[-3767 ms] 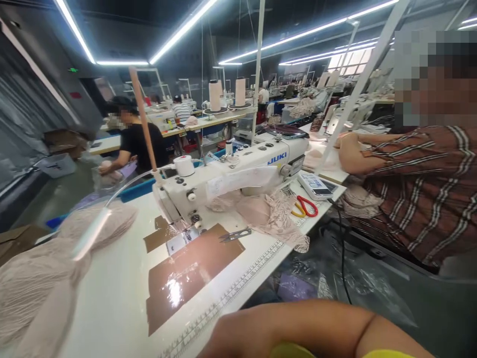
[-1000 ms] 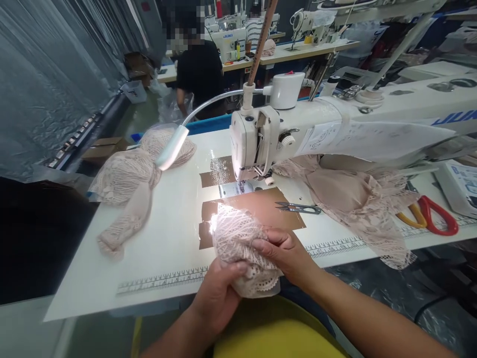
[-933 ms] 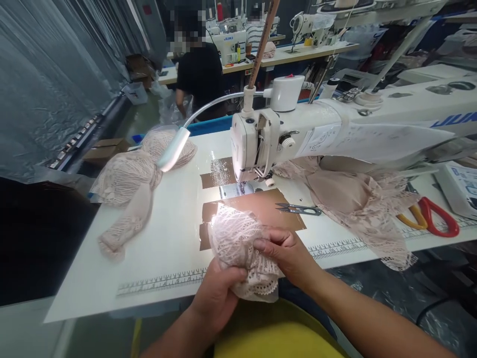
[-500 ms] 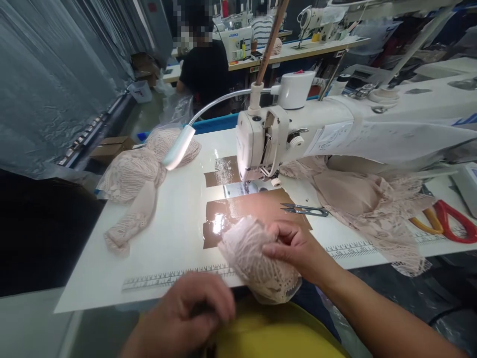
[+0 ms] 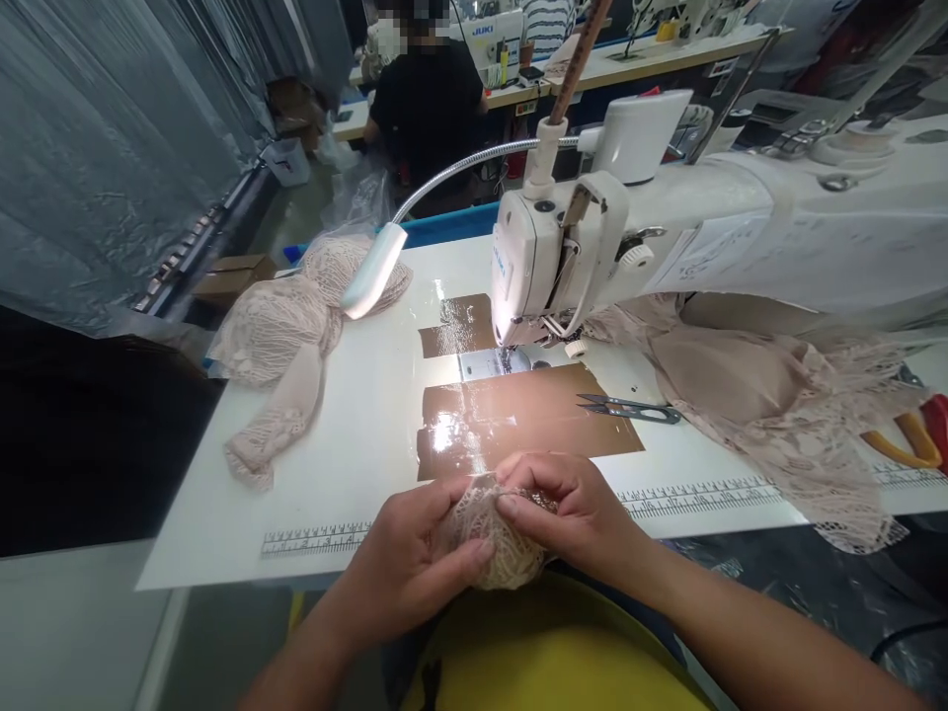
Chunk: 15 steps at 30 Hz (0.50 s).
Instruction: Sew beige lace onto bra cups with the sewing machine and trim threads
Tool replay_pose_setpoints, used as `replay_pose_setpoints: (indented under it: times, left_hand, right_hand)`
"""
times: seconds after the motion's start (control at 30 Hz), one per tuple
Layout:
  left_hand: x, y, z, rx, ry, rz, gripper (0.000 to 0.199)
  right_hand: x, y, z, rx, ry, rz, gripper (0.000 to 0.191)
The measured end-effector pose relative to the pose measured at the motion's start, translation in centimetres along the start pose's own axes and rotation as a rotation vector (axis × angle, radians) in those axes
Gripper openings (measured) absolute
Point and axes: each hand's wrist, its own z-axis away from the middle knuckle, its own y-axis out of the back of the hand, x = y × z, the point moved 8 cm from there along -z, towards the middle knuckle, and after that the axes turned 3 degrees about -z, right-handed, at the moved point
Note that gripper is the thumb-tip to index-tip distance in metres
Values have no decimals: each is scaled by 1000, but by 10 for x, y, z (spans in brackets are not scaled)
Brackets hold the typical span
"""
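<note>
Since the frame half a second ago, the left hand point(image 5: 404, 558) has come back to the lace piece point(image 5: 500, 553), which it had let go of, and the piece now sits bunched smaller between both hands. It is at the near edge of the worktop point(image 5: 362, 415), above a yellow surface point(image 5: 533, 652). The left fingers are closed around its left side, thumb on the front; the right hand point(image 5: 574, 513) pinches its top narrowly between thumb and fingers. Much of the lace is covered by the hands, so its full outline and the far side cannot be made out; what shows is pale beige, rounded and openwork. Beyond the hands lies glossy brown sheeting point(image 5: 504, 425), smooth and blotched with glare, with slim dark metal snips point(image 5: 629, 408) across its right part. The white, hard-shelled sewing machine point(image 5: 741, 207) runs out of view to the right. Left on the worktop are rounded, netted lace bundles point(image 5: 277, 331), partly behind the lamp point(image 5: 374, 272). To the right, crumpled beige fabric point(image 5: 733, 375) pairs a smooth panel with patterned lace that overhangs the near edge; beside it, red and yellow handles point(image 5: 904, 444) are cut off.
</note>
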Motion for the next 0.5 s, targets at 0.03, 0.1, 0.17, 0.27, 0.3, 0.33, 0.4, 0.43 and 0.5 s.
replay_pose_setpoints:
  times: [0.03, 0.1, 0.17, 0.27, 0.3, 0.33, 0.4, 0.43, 0.5]
  left_hand:
    - [0, 2, 0, 5, 1, -8, 25]
    - [1, 6, -2, 23, 1, -41, 26]
    - [1, 10, -6, 49, -9, -98, 26]
    - [3, 14, -12, 71, -38, -167, 21]
    - [3, 14, -14, 71, -47, -179, 19]
    - [4, 15, -15, 69, -54, -183, 17]
    - [4, 14, -18, 54, -54, -168, 14]
    - [3, 13, -19, 43, -50, -152, 14]
    - [2, 12, -20, 24, -39, -115, 17]
  right_hand:
    - [2, 0, -1, 10, -22, 4, 18]
    - [6, 0, -2, 26, -62, 30, 18]
    - [9, 1, -2, 47, -79, 78, 19]
    - [12, 1, -1, 59, -76, 148, 19]
    - [13, 0, -1, 48, -72, 159, 18]
    - [14, -1, 0, 33, -65, 163, 18]
    - [15, -4, 0, -1, -55, 163, 17]
    - [16, -5, 0, -11, -54, 165, 16]
    - [16, -6, -2, -20, -57, 170, 15]
